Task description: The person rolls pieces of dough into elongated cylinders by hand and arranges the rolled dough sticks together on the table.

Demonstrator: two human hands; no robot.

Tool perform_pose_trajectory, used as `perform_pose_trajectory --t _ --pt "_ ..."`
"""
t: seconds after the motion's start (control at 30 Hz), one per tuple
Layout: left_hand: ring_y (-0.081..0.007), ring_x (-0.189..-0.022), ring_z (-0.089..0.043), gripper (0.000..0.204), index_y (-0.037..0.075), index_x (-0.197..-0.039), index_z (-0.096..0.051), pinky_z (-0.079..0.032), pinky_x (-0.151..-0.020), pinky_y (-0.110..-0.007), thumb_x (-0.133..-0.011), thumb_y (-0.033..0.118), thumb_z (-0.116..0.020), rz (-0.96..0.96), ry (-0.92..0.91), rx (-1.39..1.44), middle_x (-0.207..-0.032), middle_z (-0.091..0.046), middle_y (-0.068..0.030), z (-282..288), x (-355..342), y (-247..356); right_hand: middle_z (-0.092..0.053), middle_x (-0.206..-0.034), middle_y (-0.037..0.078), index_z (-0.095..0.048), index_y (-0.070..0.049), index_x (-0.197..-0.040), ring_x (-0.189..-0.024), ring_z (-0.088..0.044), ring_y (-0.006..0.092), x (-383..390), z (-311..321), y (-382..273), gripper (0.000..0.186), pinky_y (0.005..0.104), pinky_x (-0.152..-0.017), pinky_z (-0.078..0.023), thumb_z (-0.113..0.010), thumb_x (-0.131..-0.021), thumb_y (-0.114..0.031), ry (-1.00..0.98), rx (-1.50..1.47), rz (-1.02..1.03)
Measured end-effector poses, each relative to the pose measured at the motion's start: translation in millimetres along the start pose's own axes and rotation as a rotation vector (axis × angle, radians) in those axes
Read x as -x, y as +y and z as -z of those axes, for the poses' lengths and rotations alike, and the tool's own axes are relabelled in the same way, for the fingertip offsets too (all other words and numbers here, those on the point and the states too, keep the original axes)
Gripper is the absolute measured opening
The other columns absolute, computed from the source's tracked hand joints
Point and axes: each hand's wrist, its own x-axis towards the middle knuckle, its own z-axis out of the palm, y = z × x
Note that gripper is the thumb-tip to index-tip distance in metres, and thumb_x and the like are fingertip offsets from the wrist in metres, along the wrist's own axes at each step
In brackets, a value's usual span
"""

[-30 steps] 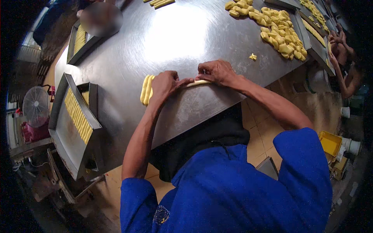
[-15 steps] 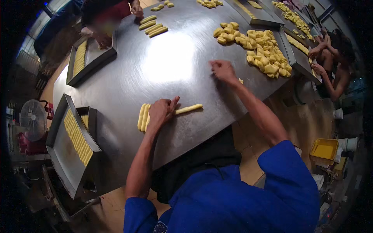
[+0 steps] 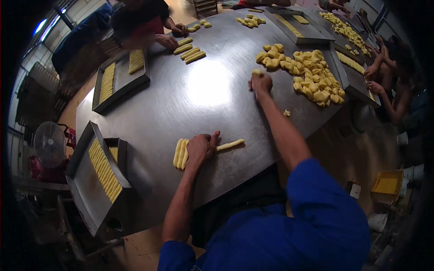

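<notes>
My left hand [image 3: 202, 148] lies over a thin rolled dough rope [image 3: 231, 145], whose free end sticks out to the right on the steel table. The thumb is stretched out, and the other fingers rest low over the dough, partly hidden. Just left of that hand, several short dough sticks [image 3: 181, 153] lie side by side. Farther off, my right hand [image 3: 261, 84] is closed around a small dough piece [image 3: 257, 72] that shows at its fingertips. Right of it a large heap of yellow dough pieces [image 3: 317, 79] is spread out. A dough scrap [image 3: 286, 113] lies beside my right forearm.
Metal trays with rows of dough sticks stand at the left edge [image 3: 82, 185], far left [image 3: 121, 92] and far right [image 3: 312, 30]. A co-worker's hands [image 3: 168, 41] are at dough sticks [image 3: 193, 55] across the steel table [image 3: 158, 117]. Other people work at the right.
The whole view has shifted, so the table sits lower and farther right. A dough piece now shows in my right hand, near the heap. My left hand stays over the rope.
</notes>
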Motion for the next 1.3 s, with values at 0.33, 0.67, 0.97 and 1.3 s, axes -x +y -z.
perform_pose_trajectory --t 0.33,0.67,0.97,1.3 --pt "-0.0161 -0.086 -0.065 0.045 -0.003 -0.122 -0.065 -0.053 -0.077 -0.03 -0.095 0.033 -0.071 -0.274 -0.092 1.113 -0.107 -0.07 -0.0089 31 8 22 -0.069 -0.108 0.009 -0.061 0.001 -0.121 -0.091 -0.069 0.0145 177 71 -58 0.032 0.0281 -0.079 -0.056 -0.071 -0.093 -0.011 -0.91 0.241 0.32" --pt "-0.0123 -0.081 -0.067 0.031 -0.001 -0.113 -0.069 -0.054 -0.079 -0.027 -0.1 0.027 -0.066 -0.329 -0.02 1.366 -0.09 -0.073 -0.0058 33 47 34 -0.069 -0.094 0.012 -0.067 -0.003 -0.107 -0.08 -0.066 0.0277 244 69 -100 0.018 0.0373 -0.068 -0.054 -0.067 -0.089 -0.005 -0.593 0.412 1.133" --pt "-0.0138 -0.09 -0.066 0.025 -0.002 -0.106 -0.071 -0.052 -0.084 -0.028 -0.097 0.021 -0.07 -0.556 0.192 1.106 -0.126 -0.063 -0.0103 37 58 21 -0.07 -0.102 0.01 -0.071 0.002 -0.109 -0.099 -0.067 0.0185 242 78 -103 0.033 0.0305 -0.076 -0.056 -0.072 -0.095 -0.027 -1.075 -0.16 -0.175" --pt "-0.0171 -0.078 -0.067 0.04 0.0 -0.1 -0.074 -0.054 -0.072 -0.035 -0.09 0.038 -0.074 -0.353 -0.21 0.386 -0.087 -0.074 -0.012 31 -47 4 -0.073 -0.093 0.012 -0.067 0.0 -0.108 -0.085 -0.07 0.0183 135 21 -78 0.042 0.0333 -0.076 -0.054 -0.082 -0.083 -0.03 -1.168 0.827 0.2"
